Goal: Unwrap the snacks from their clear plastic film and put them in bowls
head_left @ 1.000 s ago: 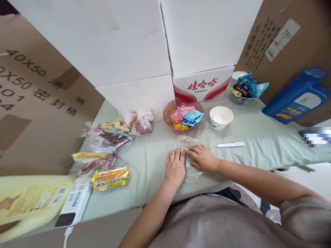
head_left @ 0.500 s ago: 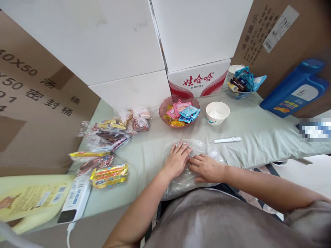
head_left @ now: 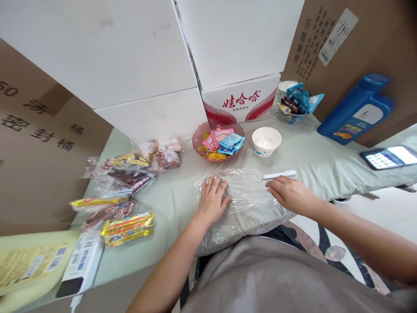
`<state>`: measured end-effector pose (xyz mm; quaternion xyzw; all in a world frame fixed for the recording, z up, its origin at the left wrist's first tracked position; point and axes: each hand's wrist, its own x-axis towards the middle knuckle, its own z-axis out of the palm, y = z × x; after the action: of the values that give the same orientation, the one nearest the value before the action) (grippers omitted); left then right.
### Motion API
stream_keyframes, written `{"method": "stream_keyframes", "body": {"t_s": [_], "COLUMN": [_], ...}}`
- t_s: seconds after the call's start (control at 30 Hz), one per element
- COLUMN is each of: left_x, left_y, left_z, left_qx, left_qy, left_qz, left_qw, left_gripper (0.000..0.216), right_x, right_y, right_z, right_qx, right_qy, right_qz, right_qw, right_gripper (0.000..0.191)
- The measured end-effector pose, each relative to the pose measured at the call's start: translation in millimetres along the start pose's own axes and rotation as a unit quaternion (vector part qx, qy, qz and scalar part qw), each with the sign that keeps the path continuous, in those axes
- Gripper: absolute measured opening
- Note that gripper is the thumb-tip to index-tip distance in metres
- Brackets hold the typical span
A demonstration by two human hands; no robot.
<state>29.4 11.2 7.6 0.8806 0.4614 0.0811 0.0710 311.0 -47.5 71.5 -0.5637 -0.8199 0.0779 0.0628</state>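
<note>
Gently, I'd smooth the clear plastic film [head_left: 246,189] outward near the counter's [head_left: 172,208] front edge, left hand [head_left: 212,201] spread flat, right hand [head_left: 291,195] apart, its grip unclear.

Clear thin plastic film [head_left: 246,189]: glossy, wrinkled. Pale-green cloth cover [head_left: 176,191] beneath: matt, creased. Pink translucent round bowl [head_left: 197,140]: shiny; glass or plastic, can't tell from where I stand. Blue plastic jug [head_left: 342,115]: smooth. Brown cardboard carton [head_left: 48,106]: matt.

There are one plastic sheet [head_left: 244,193], one phone [head_left: 389,157] and two jugs [head_left: 355,114] [head_left: 35,258].
</note>
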Motion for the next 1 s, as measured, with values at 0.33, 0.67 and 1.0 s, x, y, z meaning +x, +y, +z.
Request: {"method": "stream_keyframes", "body": {"t_s": [0.33,0.67,1.0], "left_x": [-14,-91,-138], "left_y": [-45,-49,-33], "left_z": [-14,-50,-34], "left_qx": [0.029,-0.101,-0.178], "left_qy": [-0.072,0.097,0.056], "left_qz": [-0.014,0.077,0.092], "left_qw": [0.997,0.987,0.978], "left_gripper": [0.059,0.024,0.017], "right_x": [71,23,-59], "right_y": [-10,8,-2], "right_z": [68,31,60], "right_qx": [-0.066,0.085,0.166], "right_qy": [-0.03,0.107,0.022], "right_qz": [0.025,-0.085,-0.187], "right_qw": [0.997,0.987,0.968], "right_gripper": [0.073,0.06,0.027]}}
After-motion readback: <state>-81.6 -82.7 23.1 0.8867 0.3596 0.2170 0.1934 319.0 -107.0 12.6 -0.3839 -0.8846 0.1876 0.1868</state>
